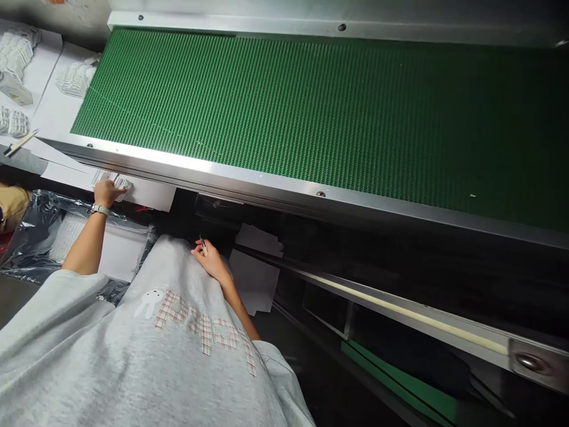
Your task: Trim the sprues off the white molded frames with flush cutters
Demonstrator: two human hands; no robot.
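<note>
My left hand (105, 193), with a watch on its wrist, reaches below the near rail of the green belt. Its fingers are closed on small white stacked pieces (123, 185) above a white sheet (153, 194); their exact kind is unclear. In front of my shirt, my right hand (210, 259) is closed around a slim pen-like tool (204, 247) with a pale body. The tool's tip points up and is too small to make out. Below my left forearm lies an open black plastic bag (38, 222) with rows of white pieces (67, 237) and white paper (120, 252) in it.
The green ribbed conveyor belt (267, 107) runs across the top between metal rails. At upper left, several stacks of white pieces (76, 77) stand on paper beside another slim tool (21, 143). White sheets (255, 279) lie right of my right hand. Someone's sleeve (12, 204) shows at far left.
</note>
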